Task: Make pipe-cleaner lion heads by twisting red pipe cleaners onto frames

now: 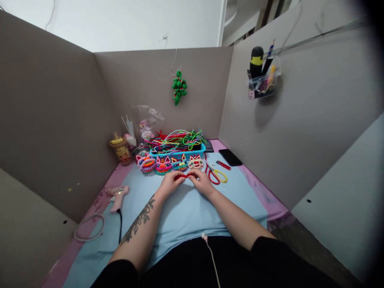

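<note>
Between my two hands stretches a short red pipe cleaner [186, 176], bent or twisted at its middle. My left hand [171, 183] pinches one end of it, and my right hand [201, 182] pinches the other. Just beyond my fingers stand several pipe-cleaner animal heads: a purple and orange one [146, 163], a pink one [163, 165], a blue one [179, 163] and a cream one with red [196, 162]. Behind them a blue basket [180, 154] holds a heap of colourful pipe cleaners [180, 140].
Right of my hands lie scissors [216, 176] with red and yellow handles, a red cutter [223, 165] and a black phone [230, 157]. A pink glue gun [120, 198] with its cord rests at left, near a lidded cup [121, 151]. Grey partitions [162, 88] enclose the table.
</note>
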Motion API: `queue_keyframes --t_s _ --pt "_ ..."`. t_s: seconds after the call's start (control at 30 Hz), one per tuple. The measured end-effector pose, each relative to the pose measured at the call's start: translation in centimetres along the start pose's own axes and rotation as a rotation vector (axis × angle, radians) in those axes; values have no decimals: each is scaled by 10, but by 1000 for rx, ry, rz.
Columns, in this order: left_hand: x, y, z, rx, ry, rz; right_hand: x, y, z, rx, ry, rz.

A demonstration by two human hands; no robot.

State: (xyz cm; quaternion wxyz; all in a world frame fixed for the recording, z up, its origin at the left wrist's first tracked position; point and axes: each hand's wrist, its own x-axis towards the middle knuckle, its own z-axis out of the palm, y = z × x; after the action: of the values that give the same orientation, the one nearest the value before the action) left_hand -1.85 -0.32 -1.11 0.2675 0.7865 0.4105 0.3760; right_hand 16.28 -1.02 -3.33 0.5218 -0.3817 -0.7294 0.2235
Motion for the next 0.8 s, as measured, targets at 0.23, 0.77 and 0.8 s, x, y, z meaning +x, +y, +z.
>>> queue_keyframes --t_s 0.23,0.77,0.8 --pt "0 -5 1 -26 -17 -14 0 -1 0 6 -11 -5" --pt "-1 0 -2 -43 -3 -73 1 -1 0 2 -5 -30" --pt "0 1 -1 -45 -9 -67 1 -2 0 -6 -23 -56"
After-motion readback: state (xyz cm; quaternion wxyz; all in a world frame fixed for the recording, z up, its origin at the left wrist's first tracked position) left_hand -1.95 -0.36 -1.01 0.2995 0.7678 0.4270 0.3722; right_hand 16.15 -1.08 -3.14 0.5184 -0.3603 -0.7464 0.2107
